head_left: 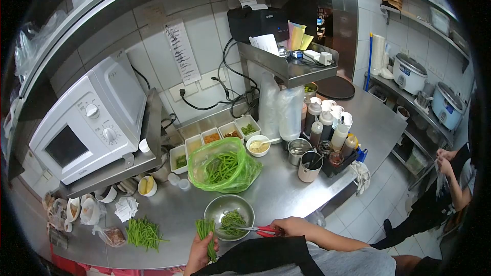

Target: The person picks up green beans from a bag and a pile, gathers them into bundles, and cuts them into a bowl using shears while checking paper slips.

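Note:
My left hand (197,251) is wrapped round a bundle of long green beans (205,231), held upright at the left rim of a metal bowl (215,203). Cut green bean pieces (233,221) lie inside the bowl. My right hand (289,226) grips red-handled scissors (266,231), whose blades reach over the bowl's right side toward the bundle. Behind the bowl sits a green plastic bag (247,175), open at the top, with more beans (223,167) in it. A loose pile of whole beans (143,234) rests on the metal counter to the left.
A microwave (94,117) stands on a raised shelf at left. Sauce bottles (326,122) and a metal pot (298,151) crowd the right. A small bowl with a spoon (258,145) and topping containers (210,135) line the back. Another person's hands (444,161) show far right.

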